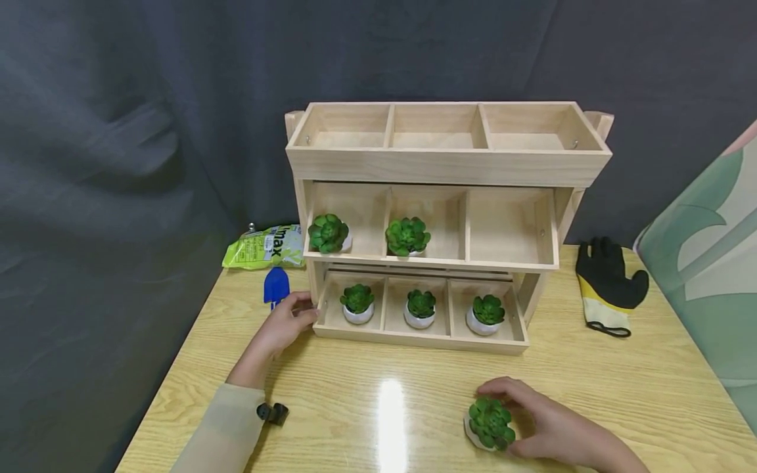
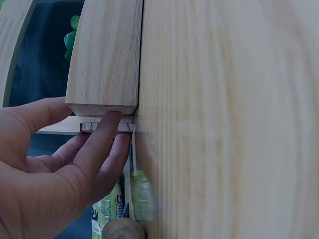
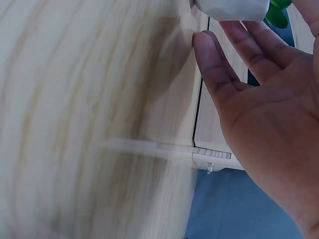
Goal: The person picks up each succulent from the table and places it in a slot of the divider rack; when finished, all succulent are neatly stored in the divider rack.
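My left hand [image 1: 288, 326] rests at the left end of the wooden shelf's bottom tray [image 1: 414, 339]. In the left wrist view, relaxed fingers [image 2: 97, 142] touch the end of the tray's front board [image 2: 104, 55]. My right hand [image 1: 541, 420] holds a small potted succulent [image 1: 491, 422] above the table's right front, thumb on the near side and fingers round the far side. Its white pot [image 3: 232, 9] shows at the top of the right wrist view. The bottom tray carries three succulents [image 1: 421, 305], one per compartment. Two more succulents [image 1: 407, 236] sit in the middle tray's left and centre compartments.
The shelf's top tray [image 1: 449, 164] has three compartments. Left of the shelf lie a green packet [image 1: 260, 248] and a blue shovel [image 1: 276, 286]. A black and yellow glove [image 1: 609, 282] lies to the right. Dark cloth [image 1: 148, 164] hangs behind the table.
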`<state>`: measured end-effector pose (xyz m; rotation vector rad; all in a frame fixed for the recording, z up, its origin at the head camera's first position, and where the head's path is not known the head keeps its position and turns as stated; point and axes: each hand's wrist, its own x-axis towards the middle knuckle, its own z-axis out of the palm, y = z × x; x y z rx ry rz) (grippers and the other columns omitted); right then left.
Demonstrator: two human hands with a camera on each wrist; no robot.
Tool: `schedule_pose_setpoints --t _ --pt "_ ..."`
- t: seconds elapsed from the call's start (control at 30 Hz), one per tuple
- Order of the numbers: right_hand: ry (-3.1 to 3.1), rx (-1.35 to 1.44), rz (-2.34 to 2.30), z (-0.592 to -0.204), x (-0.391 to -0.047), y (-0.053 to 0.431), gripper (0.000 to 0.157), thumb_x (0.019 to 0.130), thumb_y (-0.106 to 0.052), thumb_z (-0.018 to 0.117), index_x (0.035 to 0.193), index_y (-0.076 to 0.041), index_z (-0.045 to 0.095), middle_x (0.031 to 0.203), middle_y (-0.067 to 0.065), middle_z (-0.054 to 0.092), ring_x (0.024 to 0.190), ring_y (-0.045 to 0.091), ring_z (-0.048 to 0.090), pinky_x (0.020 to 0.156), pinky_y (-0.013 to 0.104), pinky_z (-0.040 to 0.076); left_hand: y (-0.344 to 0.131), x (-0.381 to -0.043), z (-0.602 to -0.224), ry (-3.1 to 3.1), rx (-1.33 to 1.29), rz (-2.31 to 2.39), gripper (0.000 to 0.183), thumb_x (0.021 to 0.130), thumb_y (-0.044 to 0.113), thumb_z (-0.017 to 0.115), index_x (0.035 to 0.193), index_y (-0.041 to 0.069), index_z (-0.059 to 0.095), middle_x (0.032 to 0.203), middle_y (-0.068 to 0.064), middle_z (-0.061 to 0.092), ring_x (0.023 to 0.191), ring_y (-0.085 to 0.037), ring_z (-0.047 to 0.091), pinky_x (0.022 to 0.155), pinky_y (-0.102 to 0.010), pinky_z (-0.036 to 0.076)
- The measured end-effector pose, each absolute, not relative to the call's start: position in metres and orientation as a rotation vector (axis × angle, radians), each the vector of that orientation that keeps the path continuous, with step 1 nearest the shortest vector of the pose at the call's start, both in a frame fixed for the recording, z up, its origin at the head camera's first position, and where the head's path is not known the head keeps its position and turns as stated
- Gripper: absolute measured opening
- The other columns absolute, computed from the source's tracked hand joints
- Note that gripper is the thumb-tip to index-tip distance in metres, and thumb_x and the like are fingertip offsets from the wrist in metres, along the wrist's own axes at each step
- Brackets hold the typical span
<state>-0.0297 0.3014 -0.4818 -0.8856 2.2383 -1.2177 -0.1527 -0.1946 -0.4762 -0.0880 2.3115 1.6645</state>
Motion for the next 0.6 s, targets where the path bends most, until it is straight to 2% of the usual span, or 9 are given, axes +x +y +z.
schedule_pose_setpoints --t 0.3,0.6 --pt "2.213 -0.967 -1.266 -0.4826 -0.0288 0.2953 0.07 0.088 -0.011 0.085 0.149 -0.015 0.051 0.144 0.003 0.056 0.127 -0.002 0.058 0.104 0.013 0.047 -0.1944 -0.1537 -0.4771 2.299 -0.096 1.672 0.054 0.109 0.008 0.059 0.157 -0.006 0.039 0.155 -0.031 0.048 0.144 -0.047 0.054 0.114 -0.053 0.056" --pt "2.227 -0.839 -1.186 -0.4807 -0.0296 0.3004 0.066 0.092 -0.026 0.085 0.149 -0.021 0.052 0.144 0.0 0.058 0.125 -0.007 0.055 0.101 0.011 0.046 -0.1947 -0.1537 -0.4763 2.301 -0.088 1.659 0.055 0.109 0.01 0.059 0.158 -0.005 0.039 0.154 -0.031 0.048 0.143 -0.047 0.054 0.113 -0.053 0.056"
